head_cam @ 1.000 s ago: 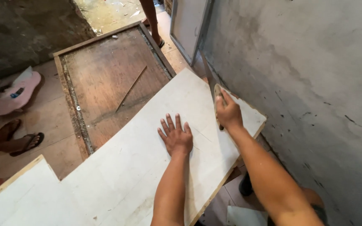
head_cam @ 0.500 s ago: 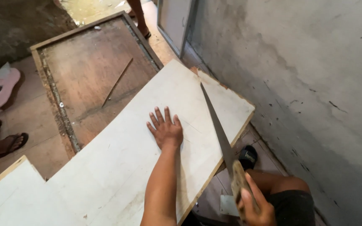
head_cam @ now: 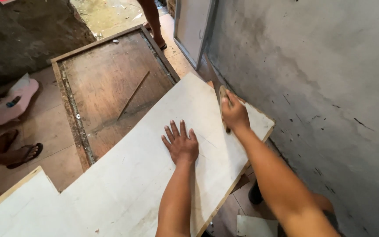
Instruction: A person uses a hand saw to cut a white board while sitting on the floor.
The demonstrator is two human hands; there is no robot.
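down on the floor, a large white laminated board with a raw wooden edge [head_cam: 123,188] lies slanted across the view, its far end close to the grey plastered wall [head_cam: 312,87]. the left hand [head_cam: 181,142] rests flat on the board's white face, palm down, fingers spread wide and holding nothing. the right hand [head_cam: 234,113] sits further up, near the board's far corner, its fingers curled shut around the pale wooden handle of a handsaw [head_cam: 223,97]; only the handle end shows above the knuckles, and the blade is hidden behind the hand and the board. a thin pencil line runs across the white face between the two hands.

beyond the board, a brown wooden panel in a worn frame [head_cam: 110,83] lies flat on the tiled floor [head_cam: 53,131], and a thin straight stick [head_cam: 133,94] lies aslant on it. a white framed panel [head_cam: 194,26] leans upright against the wall at the top. another person's bare leg and sandalled foot [head_cam: 154,24] stand at the far end of the brown panel. at the left edge, a second foot in a dark flip-flop [head_cam: 20,153] rests on the tiles, with a pink and white object [head_cam: 12,103] well behind it. a small pale offcut [head_cam: 255,226] lies on the floor below the board's near edge, beside the right forearm.
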